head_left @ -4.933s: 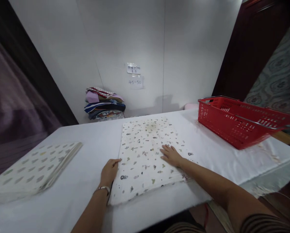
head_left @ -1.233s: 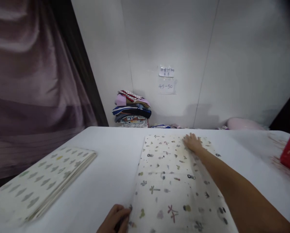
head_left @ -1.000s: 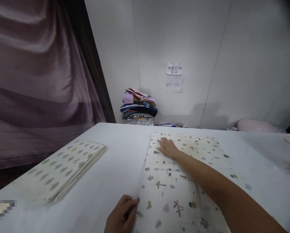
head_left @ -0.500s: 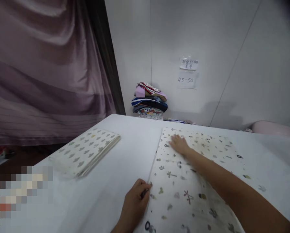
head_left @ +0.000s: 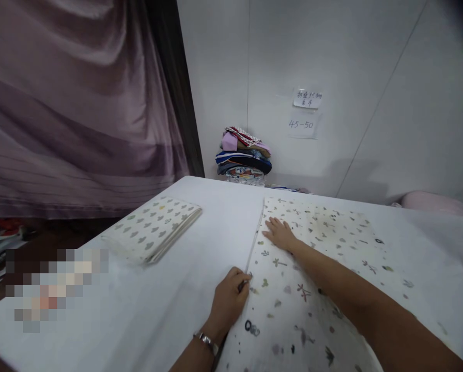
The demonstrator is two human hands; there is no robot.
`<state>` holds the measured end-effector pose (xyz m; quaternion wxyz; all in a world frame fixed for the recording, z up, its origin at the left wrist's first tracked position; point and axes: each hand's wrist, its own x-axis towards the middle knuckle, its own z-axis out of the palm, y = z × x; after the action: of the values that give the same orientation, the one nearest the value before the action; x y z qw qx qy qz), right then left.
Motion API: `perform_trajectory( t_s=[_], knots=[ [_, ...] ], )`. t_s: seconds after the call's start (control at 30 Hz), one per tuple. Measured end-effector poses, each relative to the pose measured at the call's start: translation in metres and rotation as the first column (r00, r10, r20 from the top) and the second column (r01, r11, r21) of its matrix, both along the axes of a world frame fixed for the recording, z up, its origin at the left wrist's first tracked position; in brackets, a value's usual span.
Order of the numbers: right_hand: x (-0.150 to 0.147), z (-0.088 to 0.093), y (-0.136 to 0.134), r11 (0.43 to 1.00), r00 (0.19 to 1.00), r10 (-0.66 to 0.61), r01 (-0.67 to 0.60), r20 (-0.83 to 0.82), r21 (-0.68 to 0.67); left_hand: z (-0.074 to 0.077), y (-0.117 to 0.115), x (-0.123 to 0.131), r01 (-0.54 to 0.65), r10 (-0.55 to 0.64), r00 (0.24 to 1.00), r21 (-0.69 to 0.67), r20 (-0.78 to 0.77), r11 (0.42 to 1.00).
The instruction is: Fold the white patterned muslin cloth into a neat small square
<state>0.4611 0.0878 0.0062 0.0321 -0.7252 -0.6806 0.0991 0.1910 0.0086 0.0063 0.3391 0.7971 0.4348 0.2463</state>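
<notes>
Left hand [head_left: 228, 300], wrist bent, its grip pinched shut on the left edge of the one printed cloth [head_left: 332, 258]. Right hand [head_left: 280, 235], arm stretched forward, lies flat with fingers spread on the same cloth, just beyond the grip. One folded cloth [head_left: 156, 227] lies well left of the grip, and one pile of clothes [head_left: 244, 160] far beyond it. White counter [head_left: 224, 222]; mauve curtain [head_left: 80, 103]; two paper notes [head_left: 307, 98] on the wall.
</notes>
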Motion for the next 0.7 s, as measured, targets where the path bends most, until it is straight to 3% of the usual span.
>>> perform_trajectory(
  t_s=[0.13,0.3,0.47,0.57,0.7],
  knots=[
    [-0.024,0.003,-0.024,0.997,0.997,-0.075,0.075,0.009,-0.013,0.0,-0.001,0.0,0.008,-0.008,1.0,0.01,0.018,1.0],
    [-0.079,0.004,-0.075,0.998,0.996,0.059,-0.057,-0.072,0.028,-0.002,0.0,0.001,0.006,-0.007,1.0,0.046,0.021,0.999],
    [-0.122,0.004,-0.147,0.991,0.984,0.128,-0.123,-0.127,0.043,-0.001,0.0,0.002,-0.007,0.007,1.0,0.099,0.002,0.995],
    [-0.136,0.004,-0.198,0.988,0.98,0.155,-0.15,-0.126,0.043,0.0,0.0,0.003,-0.014,0.016,1.0,0.096,-0.021,0.995],
    [-0.149,0.011,-0.265,0.959,0.94,0.279,-0.283,-0.196,0.009,0.0,-0.001,0.002,-0.022,0.027,0.999,0.101,-0.046,0.995]
  ],
)
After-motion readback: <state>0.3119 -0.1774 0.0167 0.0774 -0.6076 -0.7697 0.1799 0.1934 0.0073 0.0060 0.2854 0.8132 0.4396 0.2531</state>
